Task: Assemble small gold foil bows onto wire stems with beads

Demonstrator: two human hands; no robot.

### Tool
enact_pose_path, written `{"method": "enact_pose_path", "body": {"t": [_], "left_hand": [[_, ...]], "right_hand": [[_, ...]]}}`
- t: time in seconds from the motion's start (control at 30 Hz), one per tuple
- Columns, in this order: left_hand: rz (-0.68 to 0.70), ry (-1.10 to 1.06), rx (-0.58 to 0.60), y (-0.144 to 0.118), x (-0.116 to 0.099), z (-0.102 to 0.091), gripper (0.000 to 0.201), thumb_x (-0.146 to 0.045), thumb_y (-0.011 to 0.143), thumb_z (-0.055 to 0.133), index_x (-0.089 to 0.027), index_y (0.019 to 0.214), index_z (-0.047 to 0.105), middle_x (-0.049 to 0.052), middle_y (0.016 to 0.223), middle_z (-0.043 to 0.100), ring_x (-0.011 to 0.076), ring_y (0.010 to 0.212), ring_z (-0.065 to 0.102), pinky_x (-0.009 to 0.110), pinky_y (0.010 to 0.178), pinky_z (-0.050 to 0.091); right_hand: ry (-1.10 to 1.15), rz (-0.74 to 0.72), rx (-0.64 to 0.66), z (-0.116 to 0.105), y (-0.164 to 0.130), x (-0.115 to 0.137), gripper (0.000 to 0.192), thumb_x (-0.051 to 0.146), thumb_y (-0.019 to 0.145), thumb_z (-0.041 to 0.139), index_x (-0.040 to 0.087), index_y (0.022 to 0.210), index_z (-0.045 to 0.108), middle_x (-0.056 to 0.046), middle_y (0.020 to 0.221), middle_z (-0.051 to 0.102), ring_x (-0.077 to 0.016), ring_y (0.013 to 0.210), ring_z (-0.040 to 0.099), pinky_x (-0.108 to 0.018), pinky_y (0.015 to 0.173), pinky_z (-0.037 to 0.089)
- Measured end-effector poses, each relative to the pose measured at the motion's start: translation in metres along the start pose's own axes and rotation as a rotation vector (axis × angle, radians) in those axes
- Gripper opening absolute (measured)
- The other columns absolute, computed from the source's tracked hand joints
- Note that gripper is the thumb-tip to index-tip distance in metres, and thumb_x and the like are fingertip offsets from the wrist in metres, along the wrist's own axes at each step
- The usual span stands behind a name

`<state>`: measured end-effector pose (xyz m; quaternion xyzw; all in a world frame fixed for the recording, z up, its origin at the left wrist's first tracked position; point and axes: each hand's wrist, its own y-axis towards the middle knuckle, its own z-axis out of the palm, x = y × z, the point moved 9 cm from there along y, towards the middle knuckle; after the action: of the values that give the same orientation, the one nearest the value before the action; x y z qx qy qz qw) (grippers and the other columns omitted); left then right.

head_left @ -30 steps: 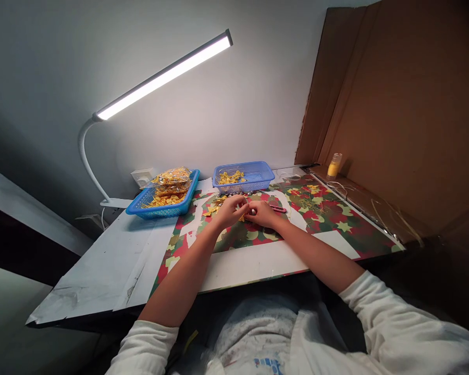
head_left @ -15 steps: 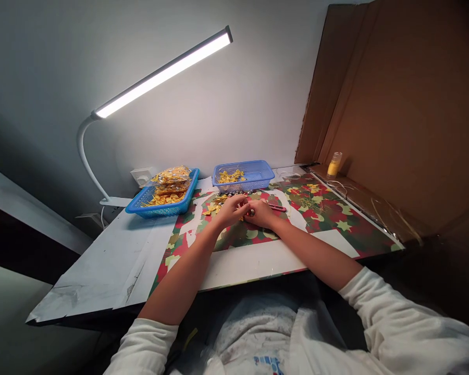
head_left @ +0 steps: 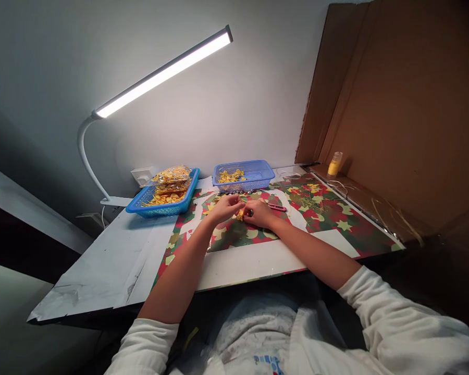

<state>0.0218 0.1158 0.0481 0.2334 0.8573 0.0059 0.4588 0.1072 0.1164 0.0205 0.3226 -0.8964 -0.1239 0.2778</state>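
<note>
Over the patterned sheet, my right hand (head_left: 258, 213) is closed, its fingertips pinching a small yellow ribbon bow (head_left: 241, 214). Just left of it is my left hand (head_left: 225, 209), with thumb and fingers pressed together; what they hold is too small to make out. More yellow bows (head_left: 208, 209) lie partly hidden behind my left hand. Small round silvery pieces (head_left: 247, 192) sit beyond my fingers. Beside my right hand lies a slim red tool (head_left: 277, 207), its kind unclear.
A blue basket (head_left: 158, 209) with bagged and loose yellow bows stands at left. Another blue basket (head_left: 263, 182), holding yellow bows, is against the wall. Yellow scraps (head_left: 312, 188) and a small yellow-filled bottle (head_left: 335, 163) are at right. A lamp (head_left: 164, 73) shines overhead.
My hands have drawn slightly apart, the left one moving a little leftward. The yellow bow now shows more clearly at my right fingertips.
</note>
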Motion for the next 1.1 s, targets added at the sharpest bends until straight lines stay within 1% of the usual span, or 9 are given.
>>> {"method": "enact_pose_path", "body": {"t": [0.1,0.23,0.37,0.57,0.7,0.77,0.87,0.97,1.1], "left_hand": [[-0.069,0.260,-0.021,-0.003,0.002,-0.009,0.027,-0.043,0.075,0.057,-0.019,0.065,0.051,-0.004,0.052,0.047,0.0120,0.051,0.044,0.024,0.050,0.031],[-0.088,0.630,0.044,-0.006,-0.004,-0.002,0.022,-0.041,0.071,0.062,-0.020,0.076,0.063,0.001,0.064,0.058,0.0166,0.062,0.053,0.025,0.054,0.032],[-0.099,0.795,0.101,-0.007,-0.004,0.005,0.022,-0.039,0.072,0.059,-0.023,0.082,0.070,0.004,0.075,0.065,0.0199,0.071,0.059,0.026,0.056,0.033],[-0.088,0.770,0.146,-0.005,0.001,0.009,0.021,-0.032,0.076,0.053,-0.022,0.082,0.071,0.004,0.074,0.067,0.0186,0.067,0.058,0.026,0.055,0.031],[-0.061,0.714,0.203,-0.005,0.004,0.015,0.021,-0.029,0.079,0.049,-0.018,0.079,0.067,0.005,0.073,0.066,0.0169,0.064,0.055,0.026,0.054,0.030],[-0.050,0.705,0.207,-0.005,0.005,0.015,0.020,-0.028,0.080,0.048,-0.018,0.077,0.065,0.005,0.072,0.066,0.0165,0.063,0.053,0.026,0.053,0.029],[-0.038,0.684,0.197,-0.005,0.006,0.014,0.019,-0.028,0.079,0.048,-0.018,0.075,0.062,0.004,0.072,0.065,0.0159,0.062,0.052,0.025,0.053,0.028],[-0.067,0.641,0.181,-0.005,0.010,0.010,0.019,-0.030,0.080,0.046,-0.018,0.074,0.060,0.003,0.072,0.064,0.0154,0.061,0.051,0.025,0.053,0.030],[-0.117,0.571,0.193,-0.006,0.016,0.008,0.019,-0.035,0.076,0.050,-0.018,0.074,0.059,0.002,0.073,0.063,0.0151,0.062,0.052,0.024,0.054,0.032]], "right_hand": [[-0.006,0.011,0.000,-0.001,-0.001,0.000,0.008,0.016,0.072,0.063,0.017,0.064,0.062,-0.001,0.072,0.066,-0.0141,0.069,0.053,-0.030,0.075,0.029],[-0.019,0.003,-0.002,-0.002,-0.001,0.002,0.009,0.018,0.072,0.064,0.016,0.064,0.061,-0.001,0.069,0.065,-0.0139,0.067,0.052,-0.030,0.073,0.028],[-0.017,-0.012,-0.007,-0.001,-0.001,0.003,0.010,0.020,0.073,0.064,0.017,0.064,0.061,-0.001,0.069,0.065,-0.0139,0.068,0.052,-0.029,0.073,0.027],[-0.020,-0.023,-0.018,0.001,0.000,0.002,0.009,0.017,0.072,0.063,0.017,0.064,0.061,0.000,0.069,0.064,-0.0137,0.066,0.051,-0.030,0.073,0.028],[-0.030,-0.078,-0.062,-0.002,0.000,0.005,0.011,0.018,0.072,0.063,0.017,0.061,0.059,-0.002,0.068,0.061,-0.0170,0.073,0.051,-0.031,0.074,0.030],[0.007,-0.120,-0.102,-0.005,0.000,0.007,0.011,0.016,0.070,0.063,0.017,0.061,0.057,-0.003,0.070,0.059,-0.0185,0.078,0.051,-0.030,0.072,0.033],[0.118,-0.152,-0.112,-0.005,0.000,0.007,0.013,0.013,0.069,0.063,0.017,0.060,0.055,-0.003,0.071,0.058,-0.0168,0.075,0.051,-0.026,0.066,0.037],[0.174,-0.158,-0.106,-0.004,0.000,0.006,0.013,0.010,0.070,0.062,0.017,0.061,0.056,-0.002,0.068,0.058,-0.0155,0.071,0.052,-0.025,0.064,0.038],[0.164,-0.153,-0.121,-0.006,-0.001,0.005,0.011,0.009,0.070,0.063,0.017,0.063,0.060,-0.002,0.069,0.061,-0.0166,0.074,0.054,-0.027,0.067,0.040]]}}
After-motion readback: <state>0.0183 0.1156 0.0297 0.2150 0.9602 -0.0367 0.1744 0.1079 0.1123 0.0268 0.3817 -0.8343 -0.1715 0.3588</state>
